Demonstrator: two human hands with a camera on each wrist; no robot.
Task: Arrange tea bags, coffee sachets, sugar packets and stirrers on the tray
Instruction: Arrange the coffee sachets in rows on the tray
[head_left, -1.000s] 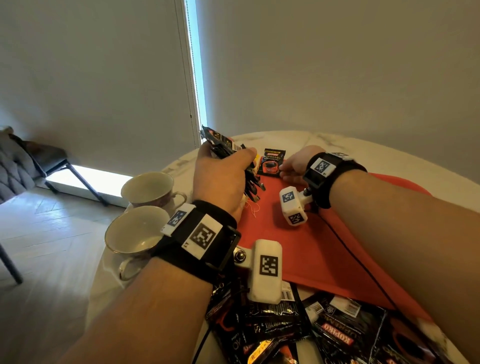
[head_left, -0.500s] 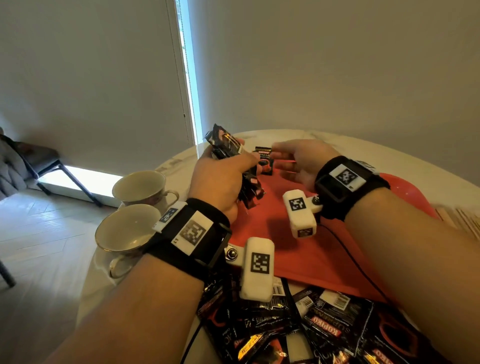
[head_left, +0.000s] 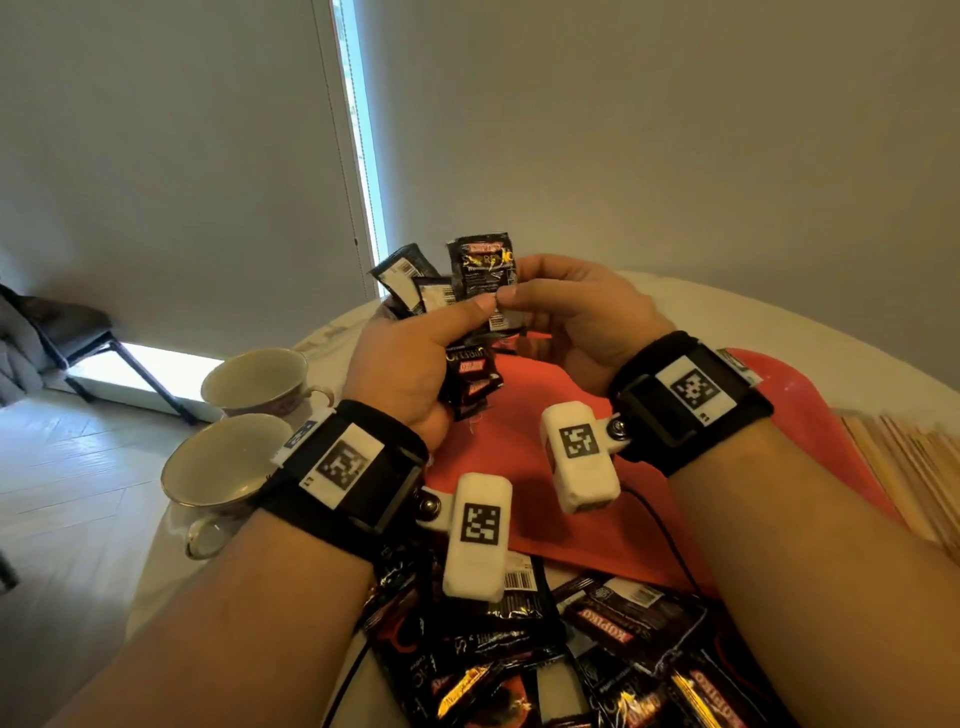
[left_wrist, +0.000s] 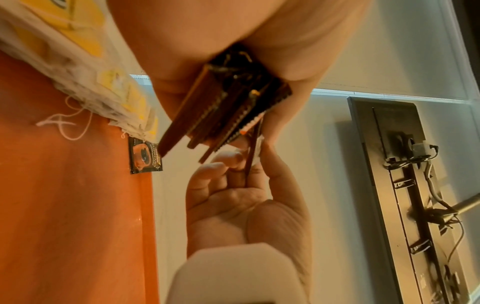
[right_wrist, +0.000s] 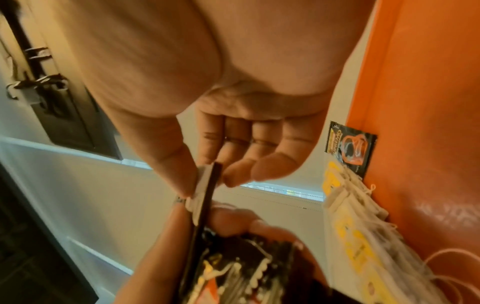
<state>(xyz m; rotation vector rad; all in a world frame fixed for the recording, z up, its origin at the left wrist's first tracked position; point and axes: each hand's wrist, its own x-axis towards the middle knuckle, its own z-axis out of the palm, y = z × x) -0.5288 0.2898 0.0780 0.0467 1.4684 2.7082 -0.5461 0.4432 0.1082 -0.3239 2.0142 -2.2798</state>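
My left hand (head_left: 415, 358) grips a fanned bundle of black coffee sachets (head_left: 415, 288) above the far end of the red tray (head_left: 571, 467). My right hand (head_left: 519, 296) pinches one sachet (head_left: 483, 270) of that bundle between thumb and fingers; the same sachet (right_wrist: 207, 185) shows edge-on in the right wrist view. One coffee sachet (left_wrist: 145, 158) lies flat on the tray (left_wrist: 64, 205), beside a row of tea bags (left_wrist: 103, 88) with yellow tags and white strings. The tea bags (right_wrist: 363, 236) and the lone sachet (right_wrist: 350, 152) also show in the right wrist view.
A loose pile of coffee sachets (head_left: 545, 649) lies on the white round table at its near edge. Two empty teacups (head_left: 228, 462) stand at the table's left edge. Wooden stirrers (head_left: 909, 467) lie right of the tray.
Both hands have risen off the tray. My right hand left the sachet it laid down and now pinches a sachet in the left hand's bundle.
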